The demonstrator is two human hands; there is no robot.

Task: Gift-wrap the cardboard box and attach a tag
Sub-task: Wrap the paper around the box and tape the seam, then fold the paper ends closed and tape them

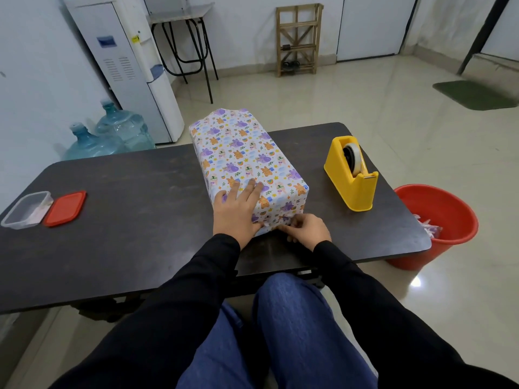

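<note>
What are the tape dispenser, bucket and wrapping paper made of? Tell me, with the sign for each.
Tape dispenser: hard yellow plastic, seemingly; smooth, moulded, slightly glossy. Bucket: likely red plastic; thin even rim, uniform colour. Wrapping paper: thin printed paper, satin; it creases sharply at the folded ends.

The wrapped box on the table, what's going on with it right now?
A seated person is gift-wrapping it at the dark table. The box is already covered in cartoon-animal paper. The left hand presses flat on its top, while the right hand pinches the paper flap at the near end. The yellow tape dispenser stands untouched to the right. No tag shows on it yet.
</note>
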